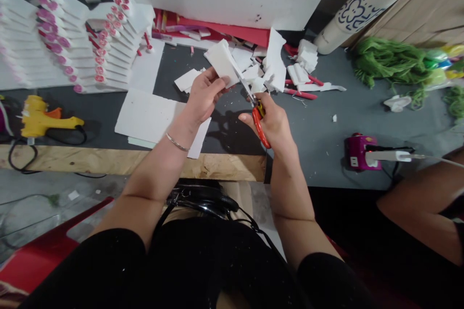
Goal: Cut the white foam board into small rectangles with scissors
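Observation:
Pinched in my left hand point(207, 94) is a folded piece of white paper point(222, 60), raised over the dark table. My right hand point(273, 118) grips a pair of scissors point(260, 125) with red-orange handles; its thumb sticks out to the left. The scissor blades lie along the right edge of the white paper, and I cannot tell whether they are cutting into it. Beneath and behind both hands lie white paper scraps point(274, 60). Several white sheets point(155, 118) rest under my left forearm.
Rows of white paper rolls with pink and red tips point(108, 43) stand at left, near a yellow glue gun point(43, 118). Rightward are a white bottle point(362, 9), green yarn point(391, 60) and a purple power adapter point(358, 152). Another person's arm point(416, 193) is at far right.

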Action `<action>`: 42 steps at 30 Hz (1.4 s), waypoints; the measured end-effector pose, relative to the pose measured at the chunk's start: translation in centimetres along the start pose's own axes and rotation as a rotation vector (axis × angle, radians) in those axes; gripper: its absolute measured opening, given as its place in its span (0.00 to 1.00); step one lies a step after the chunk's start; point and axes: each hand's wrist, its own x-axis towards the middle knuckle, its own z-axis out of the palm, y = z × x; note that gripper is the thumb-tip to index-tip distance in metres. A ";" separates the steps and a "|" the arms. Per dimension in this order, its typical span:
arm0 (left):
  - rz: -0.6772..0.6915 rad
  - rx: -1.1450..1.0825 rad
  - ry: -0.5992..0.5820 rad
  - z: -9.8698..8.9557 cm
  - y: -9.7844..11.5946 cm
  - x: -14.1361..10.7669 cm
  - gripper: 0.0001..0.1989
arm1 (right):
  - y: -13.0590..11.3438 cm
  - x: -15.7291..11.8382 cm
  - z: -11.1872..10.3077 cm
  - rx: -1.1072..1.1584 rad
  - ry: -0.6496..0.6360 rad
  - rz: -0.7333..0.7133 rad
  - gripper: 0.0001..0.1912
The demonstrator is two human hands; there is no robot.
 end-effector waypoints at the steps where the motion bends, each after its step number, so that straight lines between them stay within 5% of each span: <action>1: 0.001 -0.002 0.001 0.0 0.0 0.0 0.16 | -0.1 0.0 0.0 0.000 -0.002 0.005 0.38; 42: -0.013 -0.009 -0.113 1.1 -0.2 -1.3 0.18 | -0.1 0.2 0.0 -0.032 0.011 0.034 0.41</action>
